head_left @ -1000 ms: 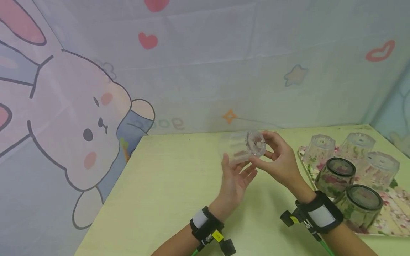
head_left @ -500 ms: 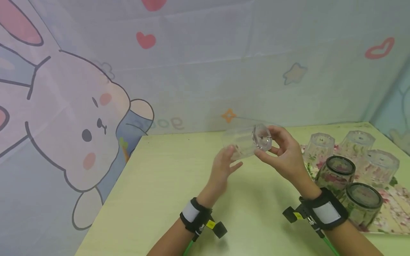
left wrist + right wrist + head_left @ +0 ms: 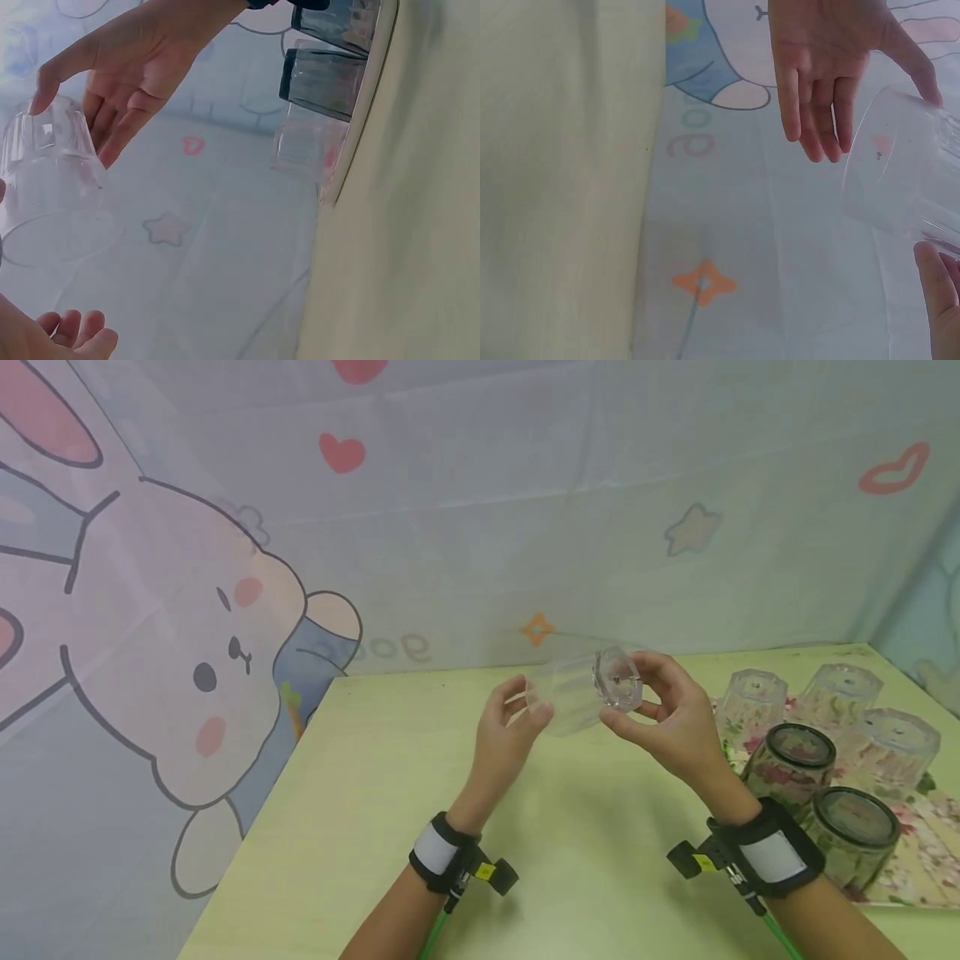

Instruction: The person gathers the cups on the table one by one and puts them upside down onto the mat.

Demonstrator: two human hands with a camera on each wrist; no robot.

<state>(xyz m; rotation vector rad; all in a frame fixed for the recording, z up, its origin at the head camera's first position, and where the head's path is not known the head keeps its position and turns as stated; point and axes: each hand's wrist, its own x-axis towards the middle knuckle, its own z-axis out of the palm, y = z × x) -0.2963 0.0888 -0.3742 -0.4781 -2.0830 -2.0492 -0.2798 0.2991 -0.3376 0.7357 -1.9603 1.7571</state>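
A clear plastic-looking cup (image 3: 573,697) is held in the air on its side, its thick faceted base to the right and its mouth to the left. My right hand (image 3: 675,718) grips it round the base between thumb and fingers, also visible in the left wrist view. My left hand (image 3: 502,735) is at the mouth end. In the right wrist view the left hand (image 3: 825,67) has its thumb against or very near the cup (image 3: 900,165), while its other fingers extend loosely beside the rim. Whether those fingers touch the cup cannot be told.
On the right, a floral tray (image 3: 930,860) bears several upside-down cups, such as a clear cup (image 3: 753,697) and a dark-tinted cup (image 3: 855,835). The pale yellow table (image 3: 360,827) ends at a printed cloth backdrop (image 3: 480,527).
The cup and my right hand have shifted slightly right and up. My left hand has moved from under the cup to its mouth end, on the left.
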